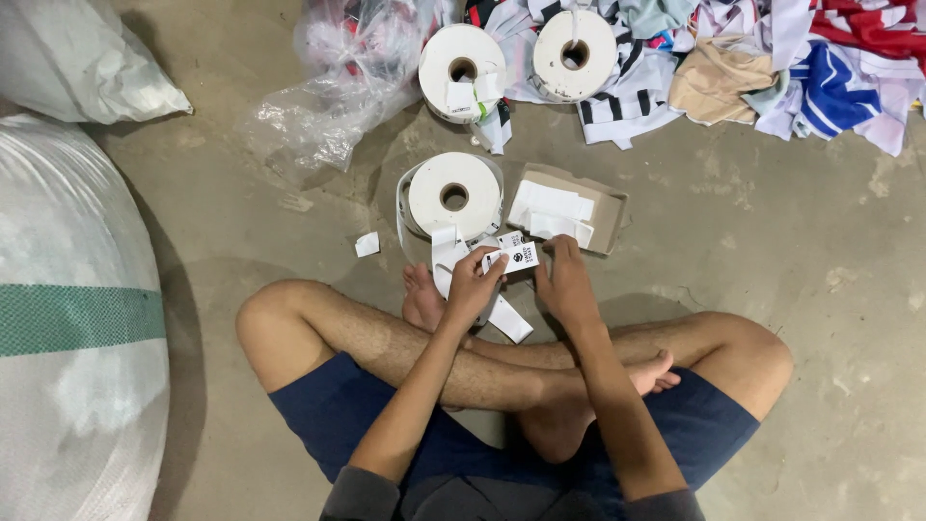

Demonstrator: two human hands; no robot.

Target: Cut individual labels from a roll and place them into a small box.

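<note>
Landmark for all places: the nearest label roll point(453, 196), a white reel lying flat on the concrete floor point(772, 241) just ahead of the person's crossed legs.

1. Large white woven sack point(72, 318) with a green band, sitting well to the left of the roll and filling the left edge.
2. Second white sack point(87, 63), lying far up and to the left of the roll.
3. Heap of mixed garments point(733, 68) in red, blue, tan and black-and-white stripes, spreading beyond the roll and to its right.
4. Crumpled clear plastic bag point(338, 87), lying beyond the roll and slightly left.
5. Two further white rolls point(461, 58) and point(576, 55), resting beyond the landmark, the right one lying on the garments.
6. Shallow cardboard tray point(608, 207), sitting just beside the roll on its right and holding loose white labels point(550, 205).
7. Left hand point(473, 285), working just below the roll, fingers pinching the left end of a printed label point(516, 257).
8. Right hand point(564, 280), working below and right of the roll, fingers closing on the same label's right end. A white strip is trailing from the roll past the hands.
9. Small white scrap point(367, 244), lying near the roll's lower left.
</note>
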